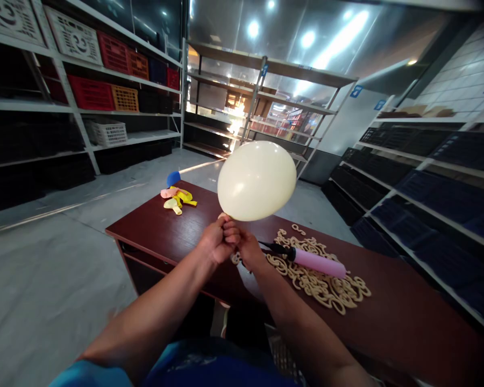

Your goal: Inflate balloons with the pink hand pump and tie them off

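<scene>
An inflated cream balloon (258, 180) stands up from my two hands above the table. My left hand (219, 241) is closed around the balloon's neck, and my right hand (248, 248) is closed against it at the same place. The knot or mouth of the balloon is hidden by my fingers. To the right of my right hand, a pink hand pump (318, 262) with a black nozzle lies on a heap of beige curled pieces (326, 293). Limp yellow balloons (184, 196), a pink balloon (171, 192) and a pale balloon (172, 205) lie at the table's far left.
The dark red-brown table (145, 223) stretches from left to right before me. A blue object (173, 178) sits at its far left corner. Shelves with red crates (91, 92) stand at left, a metal rack (262, 91) behind, and shelves of dark bins (415, 199) at right.
</scene>
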Demonstrator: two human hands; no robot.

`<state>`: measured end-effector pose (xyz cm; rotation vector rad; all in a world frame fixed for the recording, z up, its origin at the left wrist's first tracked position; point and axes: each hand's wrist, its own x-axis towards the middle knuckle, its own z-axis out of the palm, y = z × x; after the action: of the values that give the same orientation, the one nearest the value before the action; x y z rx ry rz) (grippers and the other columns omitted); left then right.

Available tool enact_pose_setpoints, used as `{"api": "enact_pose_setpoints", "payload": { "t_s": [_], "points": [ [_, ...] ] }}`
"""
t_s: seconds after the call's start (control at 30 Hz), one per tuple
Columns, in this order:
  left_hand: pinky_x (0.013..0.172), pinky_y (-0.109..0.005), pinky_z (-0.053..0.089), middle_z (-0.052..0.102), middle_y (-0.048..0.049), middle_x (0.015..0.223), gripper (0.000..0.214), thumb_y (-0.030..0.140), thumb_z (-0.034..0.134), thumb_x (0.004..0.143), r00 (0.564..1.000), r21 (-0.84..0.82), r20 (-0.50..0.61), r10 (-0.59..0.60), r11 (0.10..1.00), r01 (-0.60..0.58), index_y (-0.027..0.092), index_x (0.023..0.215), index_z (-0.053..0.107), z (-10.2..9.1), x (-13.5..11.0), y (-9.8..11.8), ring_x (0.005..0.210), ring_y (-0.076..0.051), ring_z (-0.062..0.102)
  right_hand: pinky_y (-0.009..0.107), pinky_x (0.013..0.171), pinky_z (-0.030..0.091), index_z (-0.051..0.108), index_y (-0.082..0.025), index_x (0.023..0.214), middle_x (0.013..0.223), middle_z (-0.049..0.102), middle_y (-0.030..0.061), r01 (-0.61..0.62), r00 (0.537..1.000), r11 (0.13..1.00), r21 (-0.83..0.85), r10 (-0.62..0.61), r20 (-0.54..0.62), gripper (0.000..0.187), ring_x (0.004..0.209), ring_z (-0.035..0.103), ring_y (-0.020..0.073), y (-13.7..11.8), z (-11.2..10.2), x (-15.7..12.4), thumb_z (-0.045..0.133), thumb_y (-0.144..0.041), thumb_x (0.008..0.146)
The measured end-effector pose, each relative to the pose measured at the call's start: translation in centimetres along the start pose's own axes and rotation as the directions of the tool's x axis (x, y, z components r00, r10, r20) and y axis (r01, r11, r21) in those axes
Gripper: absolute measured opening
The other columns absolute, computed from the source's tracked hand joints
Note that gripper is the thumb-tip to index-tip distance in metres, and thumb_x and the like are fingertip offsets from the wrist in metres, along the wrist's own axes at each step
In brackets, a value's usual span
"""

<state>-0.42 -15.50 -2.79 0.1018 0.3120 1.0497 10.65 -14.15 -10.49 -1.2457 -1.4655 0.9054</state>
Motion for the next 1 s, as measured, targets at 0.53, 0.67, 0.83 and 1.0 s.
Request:
{"api": "enact_pose_setpoints", "payload": {
  "t_s": [0.53,0.67,0.83,1.0],
  "points": [
    [0.055,-0.023,0.029,0.057,-0.0032,0.061,0.022,0.027,0.048,0.079,0.793,0.955,0.224,0.566,0.034,-0.294,0.018,0.061,0.059,-6.5,3.6,0.1,0.059,-0.015,0.048,0.025,0.060,0.046,0.066,-0.024,0.079,0.084,0.059,0.0034,0.378,0.924,0.880,-0.288,-0.340,0.173,0.015,0.066,0.055,0.0120,-5.1,-2.8,-0.7,0.053,-0.031,0.078],
    [0.052,-0.022,0.029,0.054,-0.0018,0.058,0.020,0.025,0.050,0.078,0.795,0.917,0.259,0.548,0.119,-0.381,0.017,0.061,0.057,-6.5,3.3,-0.6,0.056,-0.013,0.045,0.024,0.050,0.045,0.063,-0.023,0.083,0.083,0.059,0.0019,0.226,0.973,0.959,-0.169,-0.216,0.074,0.014,0.056,0.053,0.0096,-4.5,-2.4,0.2,0.057,-0.033,0.075],
    [0.047,-0.022,0.024,0.050,-0.0005,0.053,0.022,0.024,0.050,0.078,0.813,0.917,0.256,0.523,0.134,-0.375,0.016,0.059,0.055,-7.3,3.3,-1.0,0.049,-0.011,0.040,0.020,0.039,0.037,0.057,-0.020,0.075,0.064,0.058,-0.0024,-0.026,0.990,0.998,-0.061,0.034,0.136,0.017,0.044,0.050,0.0078,-4.3,-2.3,0.4,0.061,-0.035,0.070],
    [0.044,-0.022,0.024,0.045,0.0002,0.051,0.027,0.029,0.051,0.079,0.870,0.895,0.202,0.450,0.276,-0.350,0.016,0.057,0.050,-7.1,3.3,-1.4,0.047,-0.009,0.037,0.022,0.038,0.036,0.054,-0.021,0.070,0.051,0.052,-0.0043,-0.001,0.992,0.991,-0.133,0.018,0.121,0.018,0.039,0.048,0.0095,-3.9,-2.6,0.2,0.058,-0.039,0.072]
  ]
}}
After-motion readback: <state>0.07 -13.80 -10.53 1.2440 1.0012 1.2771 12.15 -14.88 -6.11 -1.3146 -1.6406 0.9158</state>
